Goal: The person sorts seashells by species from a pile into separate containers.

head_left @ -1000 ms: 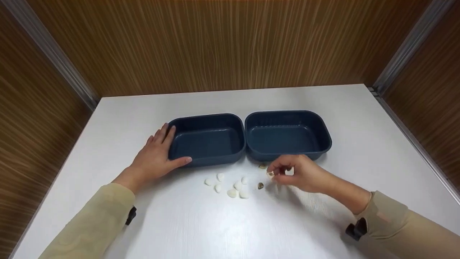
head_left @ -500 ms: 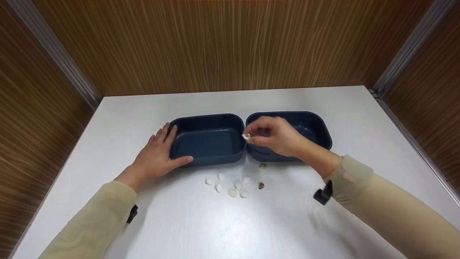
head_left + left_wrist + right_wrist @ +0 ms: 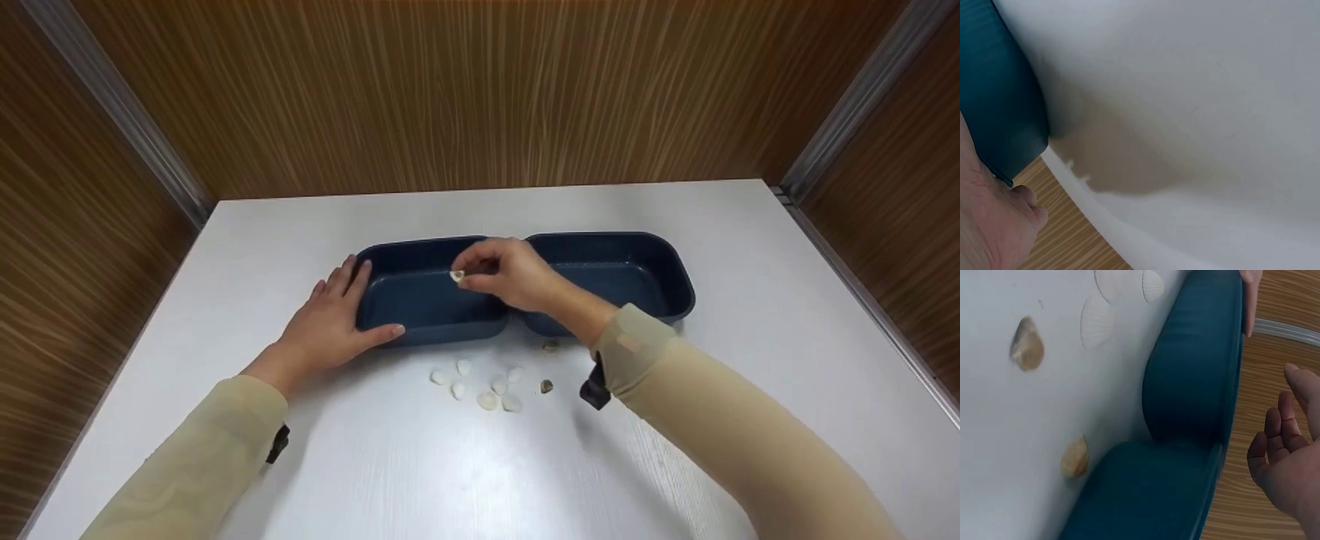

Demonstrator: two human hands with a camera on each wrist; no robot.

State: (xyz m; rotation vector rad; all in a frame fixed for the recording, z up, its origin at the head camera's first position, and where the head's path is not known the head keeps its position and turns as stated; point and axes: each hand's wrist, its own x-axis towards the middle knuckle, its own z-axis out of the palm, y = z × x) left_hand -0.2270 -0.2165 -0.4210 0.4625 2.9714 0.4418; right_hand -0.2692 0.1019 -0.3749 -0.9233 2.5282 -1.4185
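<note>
Pinching a small shell between its thumb and fingers, the right hand hovered over the left tray, a dark blue one with rounded corners. That shell was pale with a brown patch and hung above the left tray's inside, apart from its floor. At the left tray's outer left side, the left hand rested with fingers straight along the rim and its thumb spread away toward the front edge. Just right of the left tray stood the right tray, its like in colour and shape. Seven white shells lay loosely scattered in front of the left tray, and two brown-marked shells lay off its front right corner. White tabletop spread beneath the left tray, and wood-grain panelling rose behind it.
</note>
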